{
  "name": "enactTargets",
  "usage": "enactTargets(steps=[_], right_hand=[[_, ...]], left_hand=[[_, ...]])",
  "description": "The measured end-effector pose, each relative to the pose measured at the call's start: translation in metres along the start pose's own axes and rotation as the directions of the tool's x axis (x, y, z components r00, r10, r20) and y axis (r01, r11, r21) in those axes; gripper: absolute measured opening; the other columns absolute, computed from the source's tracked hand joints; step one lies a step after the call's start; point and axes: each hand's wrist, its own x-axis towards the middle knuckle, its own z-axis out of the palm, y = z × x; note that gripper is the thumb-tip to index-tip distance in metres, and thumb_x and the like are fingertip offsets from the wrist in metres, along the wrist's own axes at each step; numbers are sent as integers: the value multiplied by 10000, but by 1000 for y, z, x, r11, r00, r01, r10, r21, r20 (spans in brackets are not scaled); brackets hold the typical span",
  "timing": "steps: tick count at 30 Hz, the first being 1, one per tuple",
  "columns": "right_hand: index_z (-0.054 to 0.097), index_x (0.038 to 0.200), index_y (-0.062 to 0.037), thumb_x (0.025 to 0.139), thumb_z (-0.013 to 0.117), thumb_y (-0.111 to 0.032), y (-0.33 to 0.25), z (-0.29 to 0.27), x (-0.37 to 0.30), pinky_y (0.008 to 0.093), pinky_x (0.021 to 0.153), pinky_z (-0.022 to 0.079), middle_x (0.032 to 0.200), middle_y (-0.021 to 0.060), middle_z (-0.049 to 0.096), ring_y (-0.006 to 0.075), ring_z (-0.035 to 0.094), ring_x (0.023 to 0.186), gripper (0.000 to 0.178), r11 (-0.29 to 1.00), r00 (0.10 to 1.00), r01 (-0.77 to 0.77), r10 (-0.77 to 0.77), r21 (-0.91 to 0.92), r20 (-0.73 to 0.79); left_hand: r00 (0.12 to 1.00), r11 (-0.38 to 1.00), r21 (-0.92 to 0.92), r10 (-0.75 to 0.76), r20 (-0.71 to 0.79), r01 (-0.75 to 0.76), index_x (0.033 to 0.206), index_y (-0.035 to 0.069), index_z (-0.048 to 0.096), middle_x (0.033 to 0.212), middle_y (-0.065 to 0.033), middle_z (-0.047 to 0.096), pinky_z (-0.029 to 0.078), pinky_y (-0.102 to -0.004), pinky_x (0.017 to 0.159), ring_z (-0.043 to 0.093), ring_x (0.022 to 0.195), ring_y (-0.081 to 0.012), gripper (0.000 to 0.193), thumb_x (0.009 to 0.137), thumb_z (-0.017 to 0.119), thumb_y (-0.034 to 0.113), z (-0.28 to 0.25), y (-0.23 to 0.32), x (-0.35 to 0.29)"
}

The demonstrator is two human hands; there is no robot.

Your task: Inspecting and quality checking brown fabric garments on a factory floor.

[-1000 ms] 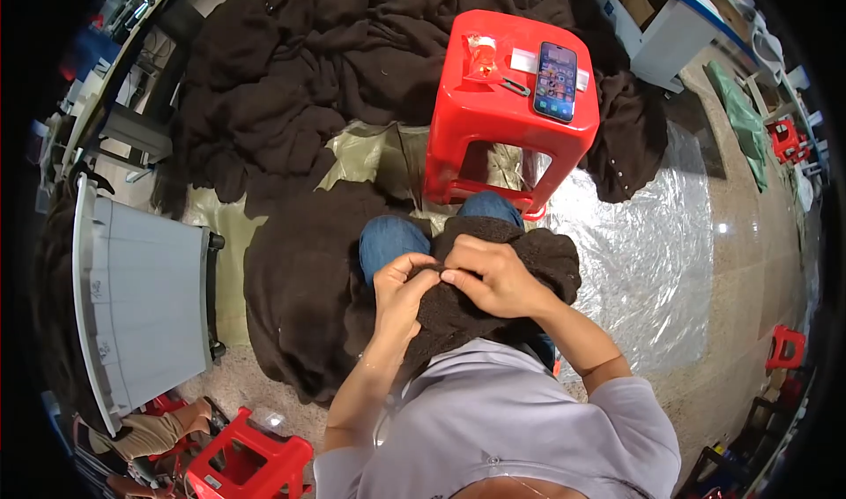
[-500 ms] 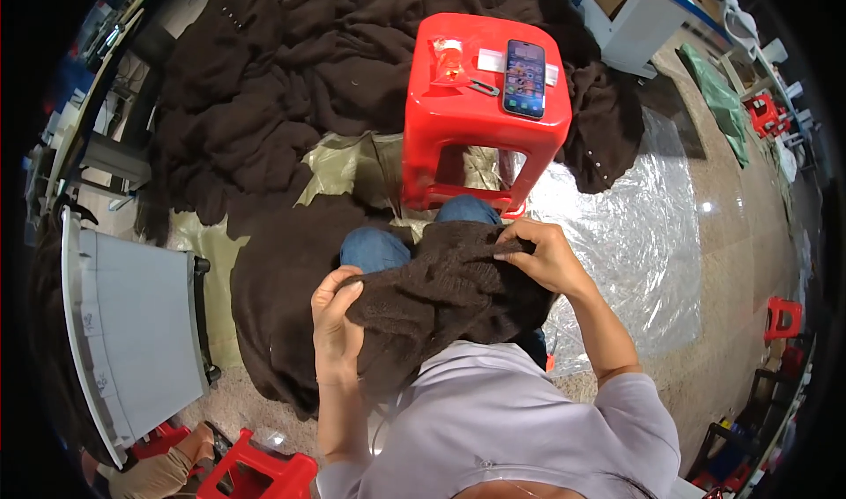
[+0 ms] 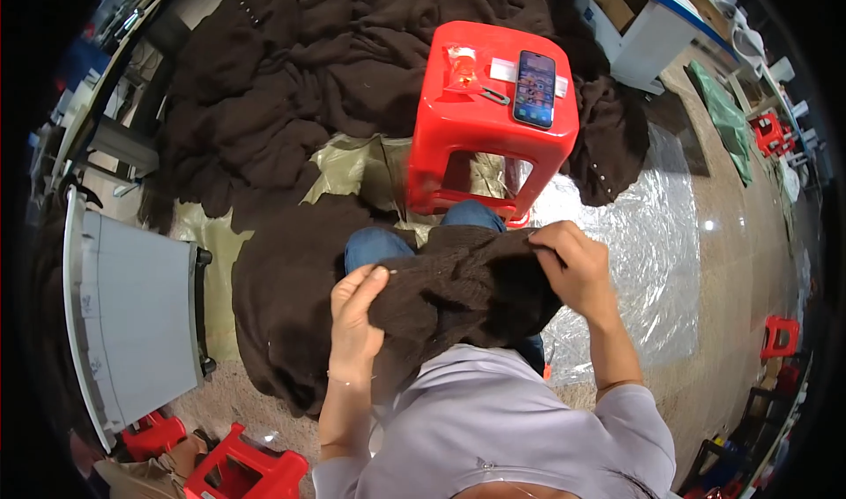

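Heaps of dark brown fabric [image 3: 291, 85] spread across the floor from ten o'clock to one. Clear plastic sheeting [image 3: 643, 261], glinting under the light, covers the floor at three o'clock. A pale lavender shirt [image 3: 529, 411] on the person at work fills six o'clock, with two knees in blue denim [image 3: 377, 248] near the center. A grey wheeled bin [image 3: 145, 314] stands between eight and nine o'clock, and a red plastic stool [image 3: 476, 129] rises at one o'clock, just past the knees. Brown knit cloth [image 3: 458, 287] lies over the lap at the center, its upper edge drawn out between two bare hands. A second red stool [image 3: 280, 477] sits at seven o'clock. The left grip [image 3: 355, 314], on the cloth's nine o'clock side, pinches that edge between thumb and fingers; the right grip [image 3: 577, 265], on its three o'clock side, is likewise closed on the cloth. Atop the stool at one o'clock, a phone [image 3: 535, 89] with a lit screen lies across a white strip [image 3: 504, 70]. A small red-and-clear packet [image 3: 460, 67] lies toward the seat's ten o'clock, with a small metal tool [image 3: 496, 96] between it and the phone.
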Motion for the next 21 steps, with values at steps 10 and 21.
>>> enactTargets(steps=[10,21], right_hand=[[650,976,2,672,698,71,-50,65,-1,314,566,542,845,110,651,234,656,674,316,904,896,400,-350,154,-271],[636,921,6,672,696,81,-45,74,-1,320,612,554,865,106,630,235,655,725,266,886,886,433,-385,166,-258]], left_hand=[[990,987,123,92,111,-105,986,-36,677,919,-18,663,456,-194,774,576,835,-57,109,899,646,22,32,-30,-8],[957,898,330,270,105,-290,969,-34,681,903,-51,694,502,-215,748,627,805,-89,136,834,697,-45,27,-37,-6]])
